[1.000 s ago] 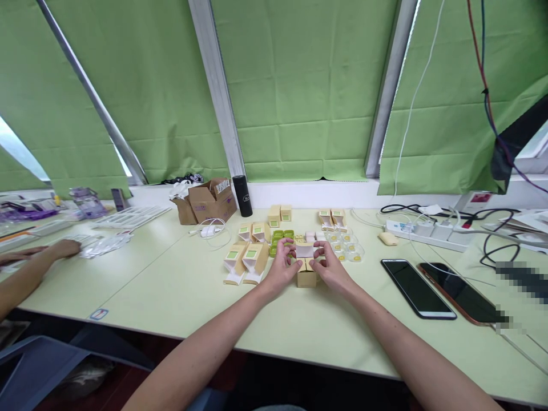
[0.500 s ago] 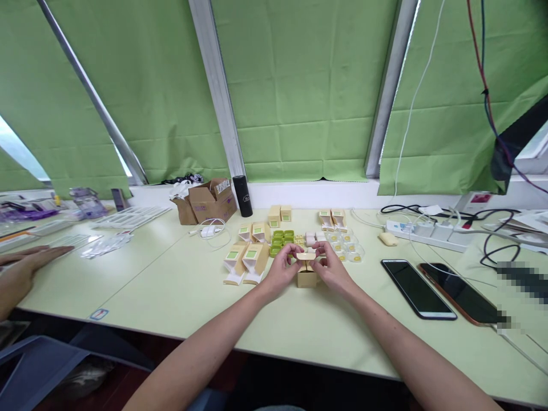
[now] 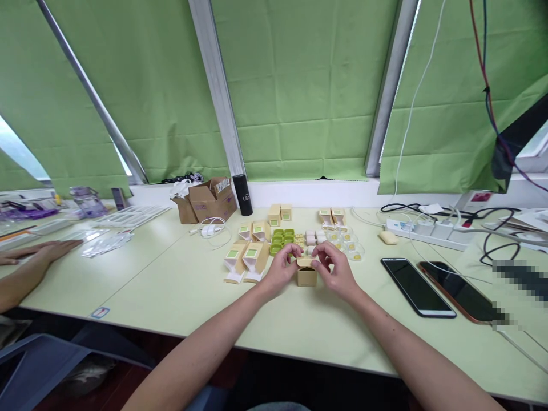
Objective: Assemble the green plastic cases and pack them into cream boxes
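Note:
A small tan cardboard box [image 3: 307, 278] stands upright on the table in front of me, its top flap raised and partly folded over. My left hand [image 3: 279, 272] pinches the left side of the flap. On the other side, the thumb and fingers of my right hand [image 3: 336, 270] close on the flap's right end. Just behind my hands lie green trays [image 3: 281, 240], small white pieces [image 3: 320, 235] and clear cups with yellow centres [image 3: 353, 246]. Several open boxes with green windows [image 3: 256, 254] stand to the left.
Two phones [image 3: 417, 287] lie at the right, near a power strip [image 3: 432, 233] and cables. A black bottle [image 3: 243, 195] and a brown carton [image 3: 212, 200] stand at the back. Another person's hand [image 3: 55, 249] rests on the table at far left.
The box's flap has tipped down toward its opening. My right hand has shifted slightly at the flap, its fingers more curled. The other person's hand has moved right.

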